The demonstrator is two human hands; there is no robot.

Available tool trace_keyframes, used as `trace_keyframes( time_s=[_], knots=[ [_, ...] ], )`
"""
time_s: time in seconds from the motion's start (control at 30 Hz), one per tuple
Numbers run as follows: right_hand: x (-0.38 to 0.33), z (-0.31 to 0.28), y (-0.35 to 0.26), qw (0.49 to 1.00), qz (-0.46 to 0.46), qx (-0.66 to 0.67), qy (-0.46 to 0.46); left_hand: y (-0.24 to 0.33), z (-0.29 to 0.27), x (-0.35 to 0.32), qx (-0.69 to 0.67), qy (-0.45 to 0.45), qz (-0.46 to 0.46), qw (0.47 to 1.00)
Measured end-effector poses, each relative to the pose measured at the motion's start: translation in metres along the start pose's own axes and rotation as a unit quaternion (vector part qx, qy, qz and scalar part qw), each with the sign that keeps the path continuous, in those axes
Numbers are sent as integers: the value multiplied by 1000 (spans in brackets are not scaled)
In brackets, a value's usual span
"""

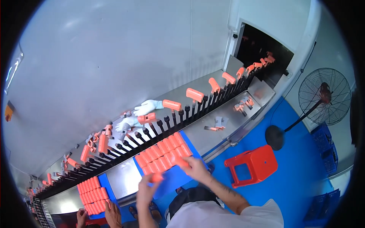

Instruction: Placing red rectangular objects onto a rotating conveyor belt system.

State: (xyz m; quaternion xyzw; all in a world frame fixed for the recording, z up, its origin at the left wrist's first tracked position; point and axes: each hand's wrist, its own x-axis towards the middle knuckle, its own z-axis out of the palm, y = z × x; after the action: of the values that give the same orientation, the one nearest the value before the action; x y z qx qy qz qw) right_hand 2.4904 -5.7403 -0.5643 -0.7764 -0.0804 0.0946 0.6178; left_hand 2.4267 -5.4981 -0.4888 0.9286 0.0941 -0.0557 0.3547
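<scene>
My left hand point(146, 186) holds an orange plastic part point(156, 177) just above the near edge of a blue tray point(173, 178). My right hand point(195, 167) grips another orange part point(181, 162) at the near end of the rows of orange parts point(163, 154) lying on that tray. Just beyond the tray runs a conveyor line of black pegs point(152, 133), some carrying orange parts point(194, 94). Across the line, a person's two white-gloved hands point(146, 107) handle an orange part point(146, 118).
A red plastic stool point(253, 165) stands on the blue floor at my right, with a black pedestal fan point(323, 98) behind it. A second blue tray of orange parts point(91, 192) sits to the left, where another person's hands point(112, 214) work. The line enters a dark opening point(262, 53).
</scene>
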Motion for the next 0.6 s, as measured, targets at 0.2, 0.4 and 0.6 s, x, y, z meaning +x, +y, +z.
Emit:
trace_keyframes(
  time_s=[0.2, 0.4, 0.6],
  knots=[
    [-70, 10, 46, 955, -222, -168, 106, -9, 109, -17, 202, 5, 261, 944],
    [-63, -27, 78, 948, -181, -247, 83, 26, 160, 1, 165, 69, 207, 962],
    [-66, -78, 99, 957, -173, -227, 48, 59, 202, -6, -41, 41, 108, 992]
  ],
)
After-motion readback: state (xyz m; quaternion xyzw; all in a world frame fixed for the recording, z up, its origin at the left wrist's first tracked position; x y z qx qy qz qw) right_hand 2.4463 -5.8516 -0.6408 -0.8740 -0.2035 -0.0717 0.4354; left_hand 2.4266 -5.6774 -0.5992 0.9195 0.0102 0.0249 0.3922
